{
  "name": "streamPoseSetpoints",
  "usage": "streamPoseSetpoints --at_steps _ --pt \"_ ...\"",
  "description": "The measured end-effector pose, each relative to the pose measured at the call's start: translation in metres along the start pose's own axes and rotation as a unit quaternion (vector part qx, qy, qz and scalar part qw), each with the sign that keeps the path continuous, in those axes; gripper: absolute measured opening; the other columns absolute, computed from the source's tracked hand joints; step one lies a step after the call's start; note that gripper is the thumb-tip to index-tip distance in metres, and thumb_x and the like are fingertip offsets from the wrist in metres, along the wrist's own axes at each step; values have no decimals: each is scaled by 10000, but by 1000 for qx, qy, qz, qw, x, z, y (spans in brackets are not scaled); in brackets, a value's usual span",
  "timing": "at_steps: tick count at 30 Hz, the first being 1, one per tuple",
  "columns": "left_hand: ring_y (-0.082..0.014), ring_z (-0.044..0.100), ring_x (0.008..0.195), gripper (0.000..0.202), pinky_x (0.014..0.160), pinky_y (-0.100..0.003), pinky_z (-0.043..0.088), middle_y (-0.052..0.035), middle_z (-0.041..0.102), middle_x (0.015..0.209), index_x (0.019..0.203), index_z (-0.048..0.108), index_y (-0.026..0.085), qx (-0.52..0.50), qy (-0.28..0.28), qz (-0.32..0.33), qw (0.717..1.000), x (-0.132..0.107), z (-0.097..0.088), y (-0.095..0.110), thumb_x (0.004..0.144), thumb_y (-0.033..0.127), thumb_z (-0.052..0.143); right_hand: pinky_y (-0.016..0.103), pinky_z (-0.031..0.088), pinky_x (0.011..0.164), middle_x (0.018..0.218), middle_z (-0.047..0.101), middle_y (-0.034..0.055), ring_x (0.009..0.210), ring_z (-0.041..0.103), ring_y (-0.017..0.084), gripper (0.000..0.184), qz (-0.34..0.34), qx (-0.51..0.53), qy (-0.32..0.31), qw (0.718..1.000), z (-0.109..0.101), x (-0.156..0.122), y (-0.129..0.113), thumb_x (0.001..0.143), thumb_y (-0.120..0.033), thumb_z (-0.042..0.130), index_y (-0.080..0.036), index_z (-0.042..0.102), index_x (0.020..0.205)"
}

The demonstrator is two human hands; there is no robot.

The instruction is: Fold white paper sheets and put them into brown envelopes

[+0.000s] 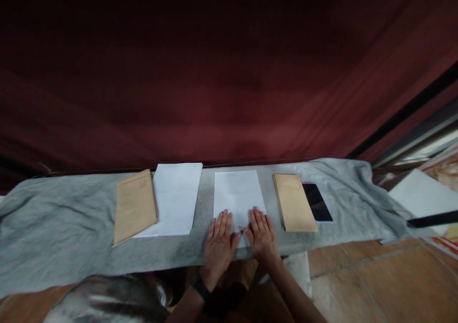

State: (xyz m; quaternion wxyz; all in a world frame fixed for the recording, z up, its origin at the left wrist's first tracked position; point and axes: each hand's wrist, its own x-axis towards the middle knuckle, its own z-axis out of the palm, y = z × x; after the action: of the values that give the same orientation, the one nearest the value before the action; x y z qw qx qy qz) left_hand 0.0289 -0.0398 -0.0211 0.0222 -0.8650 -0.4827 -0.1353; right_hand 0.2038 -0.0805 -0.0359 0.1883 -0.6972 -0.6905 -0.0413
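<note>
A white sheet of paper [237, 192] lies in the middle of the narrow cloth-covered surface. Flat on its lower left part rests my left hand [219, 242], fingers stretched out and pointing away from me. My right hand [263, 237] lies likewise on the lower right part, its fingers straight. The two thumbs point toward each other near the sheet's lower edge and almost meet. Neither hand grips anything. The palms cover the sheet's lower corners.
Left of the sheet lies a stack of white paper [177, 199], partly under brown envelopes [134, 206]. To the right are more brown envelopes [295, 203] and a dark-screened phone [317, 203]. A grey cloth [82, 218] covers the surface. Dark red fabric [229, 98] rises behind.
</note>
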Motion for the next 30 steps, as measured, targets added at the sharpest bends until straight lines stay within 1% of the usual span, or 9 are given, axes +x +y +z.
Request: streamPoseSetpoints --at_steps 3,7,9,12,14,17,22,26,30 --pt "-288 362 1473 621 1195 -497 340 -156 401 1574 1509 413 111 4 11 -13 1000 -12 -4 -11 1008 479 408 468 300 1189 1579 396 151 1438 412 290 621 5 -12 17 1000 -5 -12 14 1049 -427 380 -143 263 1589" --pt "-293 376 1465 625 1183 -491 365 -161 429 1559 1498 424 104 9 23 -8 1000 -33 -8 -24 1010 495 413 466 320 1178 1572 405 161 1430 421 300 634 12 -26 28 999 -9 -28 26 1051 -443 376 -126 261 1588" --pt "-292 399 1452 604 1159 -470 406 -159 451 1546 1485 442 106 11 22 12 1000 -42 -10 -31 1006 474 436 463 326 1175 1573 404 163 1433 417 301 632 9 -31 29 999 -11 -34 28 1051 -449 374 -120 276 1582" --pt "-293 441 1425 505 1112 -448 464 -124 496 1521 1444 503 157 20 5 50 999 -48 -13 -38 993 382 477 459 329 1175 1565 416 170 1432 418 301 632 2 -37 37 999 -11 -39 30 1052 -451 377 -109 286 1575" --pt "-298 469 1403 449 1101 -457 473 -106 525 1501 1407 546 186 35 -16 73 997 -47 -15 -38 977 304 494 459 333 1173 1550 436 182 1427 426 299 628 -4 -43 51 998 -10 -38 31 1056 -444 371 -100 282 1574" --pt "-299 504 1375 441 1098 -465 472 -134 555 1468 1368 579 158 63 -52 96 992 -44 -14 -34 936 167 491 461 350 1163 1529 461 199 1419 437 293 619 -19 -54 74 996 -8 -38 32 1063 -425 354 -89 262 1575" --pt "-267 519 1364 629 1119 -431 460 -175 552 1459 1391 553 126 105 -114 126 980 -43 -10 -30 801 -57 437 468 392 1136 1519 471 210 1412 446 299 634 -38 -57 82 994 -8 -42 35 1060 -417 376 -84 231 1580" --pt "-256 505 1378 692 1116 -426 466 -185 529 1478 1412 525 140 99 -124 134 978 -42 -16 -24 776 -104 402 482 415 1119 1511 479 216 1405 453 308 620 -42 -42 79 995 -7 -45 36 1059 -409 376 -84 249 1571" --pt "-254 529 1358 654 1076 -424 499 -173 566 1444 1369 553 153 65 -132 113 983 -39 -29 -16 789 -102 391 491 426 1116 1504 486 218 1408 448 316 617 -40 -24 75 996 -7 -46 36 1056 -423 369 -80 278 1561"
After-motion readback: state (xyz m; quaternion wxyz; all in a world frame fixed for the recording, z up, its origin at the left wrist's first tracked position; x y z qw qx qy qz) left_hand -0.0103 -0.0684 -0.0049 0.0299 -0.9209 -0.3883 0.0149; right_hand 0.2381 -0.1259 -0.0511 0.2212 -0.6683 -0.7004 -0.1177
